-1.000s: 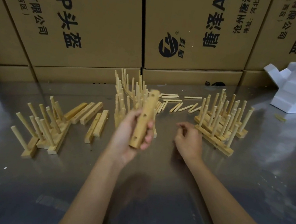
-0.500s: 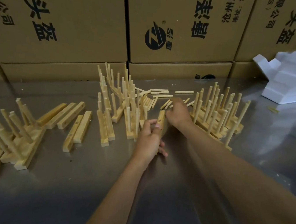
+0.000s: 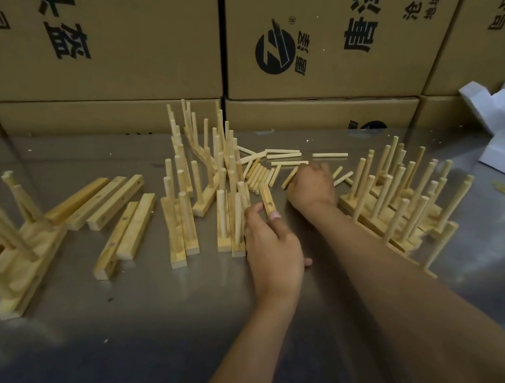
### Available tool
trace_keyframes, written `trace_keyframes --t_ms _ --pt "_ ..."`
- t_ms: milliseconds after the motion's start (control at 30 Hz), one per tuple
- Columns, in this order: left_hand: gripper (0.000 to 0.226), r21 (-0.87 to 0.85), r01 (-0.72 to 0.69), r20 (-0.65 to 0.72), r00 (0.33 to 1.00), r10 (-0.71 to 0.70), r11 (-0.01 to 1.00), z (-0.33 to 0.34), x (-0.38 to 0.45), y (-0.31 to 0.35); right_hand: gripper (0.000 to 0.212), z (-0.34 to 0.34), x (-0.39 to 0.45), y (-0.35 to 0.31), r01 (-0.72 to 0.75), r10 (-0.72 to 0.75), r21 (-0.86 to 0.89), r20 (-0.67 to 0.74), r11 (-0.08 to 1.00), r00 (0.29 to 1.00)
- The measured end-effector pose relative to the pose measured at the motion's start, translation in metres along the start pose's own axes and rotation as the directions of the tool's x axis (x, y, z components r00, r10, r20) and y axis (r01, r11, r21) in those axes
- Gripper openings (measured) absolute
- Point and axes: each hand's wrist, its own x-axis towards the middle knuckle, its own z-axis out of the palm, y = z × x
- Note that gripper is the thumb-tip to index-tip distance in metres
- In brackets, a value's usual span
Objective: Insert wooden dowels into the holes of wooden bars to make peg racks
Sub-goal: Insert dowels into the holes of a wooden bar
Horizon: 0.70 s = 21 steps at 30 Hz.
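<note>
Printed cardboard boxes point(image 3: 121, 37) back a steel table point(image 3: 144, 320).

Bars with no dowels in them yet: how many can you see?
6. The three bars lie side by side left of centre, a pair lies just right of them, and the left hand holds the sixth bar. The racks may hide others.

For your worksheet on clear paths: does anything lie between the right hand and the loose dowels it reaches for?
Nothing visible does. The right hand is already at the loose dowels on the metal table; the left hand holds a bar nearer the camera.
</note>
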Motion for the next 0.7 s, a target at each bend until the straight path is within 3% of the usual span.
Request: trace_keyframes --t_ms 67,200,333,533,700 --pt "0.038 0.004 -0.011 0.0 1.0 0.011 1.0 -0.001 0.0 0.001 0.027 0.0 -0.011 -0.003 0.032 -0.033 -0.053 -0.02 0.998 0.999" --pt "0.038 0.008 -0.036 0.052 0.998 0.035 0.999 -0.006 -0.002 0.002 0.046 -0.005 -0.042 -0.003 0.061 -0.062 -0.039 -0.029 0.997 0.998" --pt "0.026 -0.045 -0.054 0.096 0.994 0.058 0.998 -0.013 -0.007 0.003 0.039 -0.018 -0.084 0.004 0.037 -0.038 -0.041 -0.007 0.998 0.999" --pt "0.019 -0.365 0.216 0.237 0.962 -0.134 0.906 -0.037 -0.013 0.017 0.025 -0.047 -0.152 0.019 -0.042 0.058 0.341 -0.035 0.939 0.998" --pt "0.026 -0.356 0.3 0.449 0.885 -0.12 0.885 -0.059 -0.031 0.018 0.013 -0.063 -0.189 0.037 0.096 -0.013 0.546 -0.154 0.832 0.988"
